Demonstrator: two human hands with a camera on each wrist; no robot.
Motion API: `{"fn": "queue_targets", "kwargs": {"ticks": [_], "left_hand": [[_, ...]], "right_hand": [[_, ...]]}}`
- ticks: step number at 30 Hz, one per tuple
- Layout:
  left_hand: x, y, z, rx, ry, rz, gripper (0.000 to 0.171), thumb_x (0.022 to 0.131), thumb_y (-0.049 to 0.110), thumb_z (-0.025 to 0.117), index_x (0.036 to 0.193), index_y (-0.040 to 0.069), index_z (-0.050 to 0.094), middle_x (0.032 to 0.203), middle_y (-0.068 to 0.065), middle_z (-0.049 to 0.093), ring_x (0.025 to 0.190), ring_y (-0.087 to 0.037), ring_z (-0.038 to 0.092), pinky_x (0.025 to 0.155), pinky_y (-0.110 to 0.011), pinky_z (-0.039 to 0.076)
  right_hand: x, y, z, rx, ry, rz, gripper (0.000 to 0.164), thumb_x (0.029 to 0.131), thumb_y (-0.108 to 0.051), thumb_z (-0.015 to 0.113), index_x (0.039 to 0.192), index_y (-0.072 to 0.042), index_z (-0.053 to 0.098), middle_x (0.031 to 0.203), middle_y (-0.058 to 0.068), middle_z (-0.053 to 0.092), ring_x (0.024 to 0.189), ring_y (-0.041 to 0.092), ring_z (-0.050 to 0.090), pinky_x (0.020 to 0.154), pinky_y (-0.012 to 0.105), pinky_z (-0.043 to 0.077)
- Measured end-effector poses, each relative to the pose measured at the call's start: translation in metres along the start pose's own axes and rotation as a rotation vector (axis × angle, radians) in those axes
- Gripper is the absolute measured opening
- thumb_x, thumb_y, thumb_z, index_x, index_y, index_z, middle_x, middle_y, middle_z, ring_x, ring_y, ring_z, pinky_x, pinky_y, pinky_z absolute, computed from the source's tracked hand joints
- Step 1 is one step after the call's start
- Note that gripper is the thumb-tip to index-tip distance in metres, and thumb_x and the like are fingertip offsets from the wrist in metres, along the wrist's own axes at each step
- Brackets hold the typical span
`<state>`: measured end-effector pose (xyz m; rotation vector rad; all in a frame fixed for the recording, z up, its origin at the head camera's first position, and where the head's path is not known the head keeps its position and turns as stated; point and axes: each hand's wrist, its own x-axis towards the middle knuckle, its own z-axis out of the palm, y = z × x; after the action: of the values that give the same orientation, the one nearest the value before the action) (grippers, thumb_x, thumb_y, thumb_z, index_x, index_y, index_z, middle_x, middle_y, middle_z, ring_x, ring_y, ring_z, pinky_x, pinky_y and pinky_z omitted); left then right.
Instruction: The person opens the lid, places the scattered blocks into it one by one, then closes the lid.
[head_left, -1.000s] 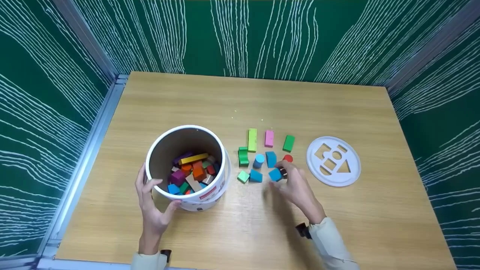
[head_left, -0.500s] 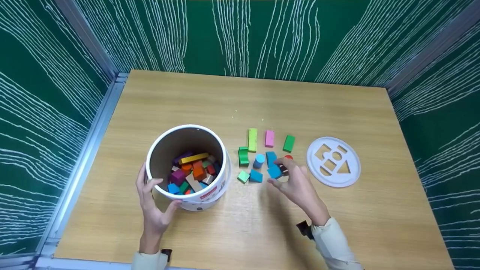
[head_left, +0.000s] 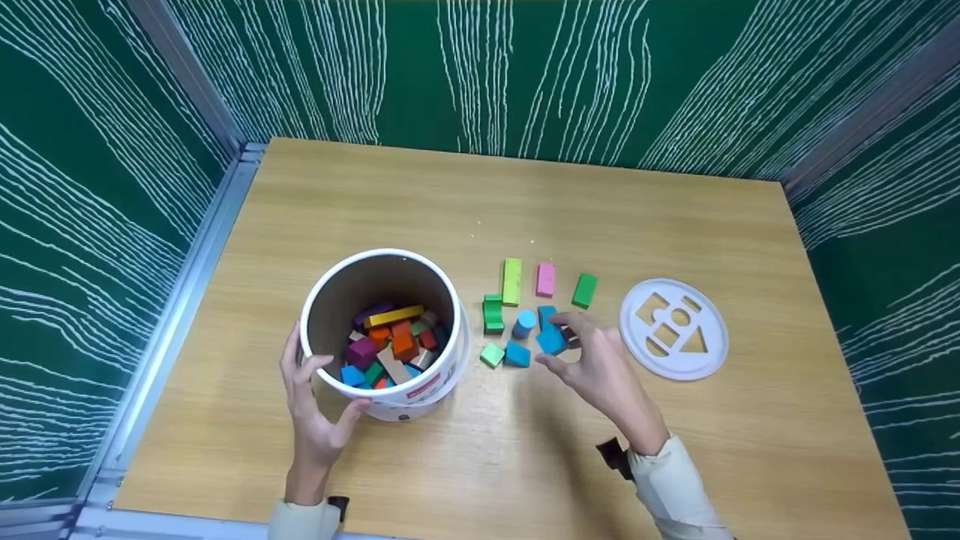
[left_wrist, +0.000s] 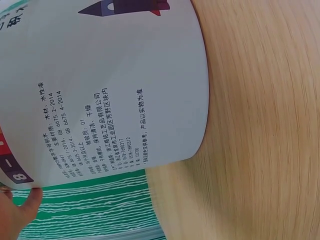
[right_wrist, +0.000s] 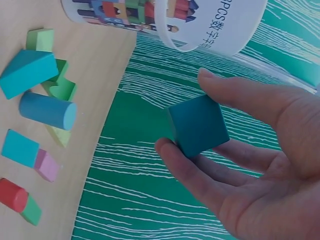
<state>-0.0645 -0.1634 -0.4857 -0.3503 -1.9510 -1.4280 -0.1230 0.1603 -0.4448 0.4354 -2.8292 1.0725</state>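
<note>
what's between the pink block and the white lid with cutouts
In the head view, one green rectangular block lies between the pink block and the white lid.

Even light is filling the head view; a soft shadow (head_left: 556,435) is lying on the counter (head_left: 390,195) left of the right forearm (head_left: 643,426), and faint sheen (head_left: 491,379) is showing beside the bucket (head_left: 375,279). The right wrist view is looking hazy.
</note>
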Motion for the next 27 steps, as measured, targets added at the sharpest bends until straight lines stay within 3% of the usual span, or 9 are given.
{"fn": "queue_targets", "kwargs": {"ticks": [9,18,27], "left_hand": [[0.001,0.001,0.0,0.009,0.003,-0.007,0.06,0.07,0.035,0.068,0.105,-0.007,0.042,0.135,-0.033,0.016,0.125,-0.04,0.017,0.103,-0.039,0.025],[0.0,-0.001,0.0,0.007,0.006,-0.017,0.059,0.07,0.034,0.068,0.106,-0.005,0.042,0.135,-0.032,0.016,0.125,-0.039,0.017,0.096,-0.059,0.024],[0.0,-0.001,0.0,-0.006,0.015,0.008,0.061,0.071,0.037,0.067,0.105,-0.006,0.043,0.134,-0.034,0.016,0.125,-0.041,0.017,0.104,-0.04,0.024]], "right_hand": [[0.004,-0.013,-0.005,-0.021,-0.005,-0.023,0.048,0.064,-0.022,0.078,0.106,-0.005,0.061,0.088,0.0,0.062,0.073,0.007,0.057,0.066,0.022,0.051],[0.006,-0.023,-0.01,-0.047,0.0,-0.053,0.048,0.064,-0.021,0.078,0.106,-0.008,0.06,0.09,0.001,0.062,0.075,0.008,0.057,0.065,0.023,0.05],[0.006,-0.035,-0.014,-0.078,0.047,-0.143,0.046,0.065,-0.022,0.077,0.104,-0.008,0.059,0.09,-0.002,0.061,0.074,0.005,0.056,0.064,0.02,0.048]]}}
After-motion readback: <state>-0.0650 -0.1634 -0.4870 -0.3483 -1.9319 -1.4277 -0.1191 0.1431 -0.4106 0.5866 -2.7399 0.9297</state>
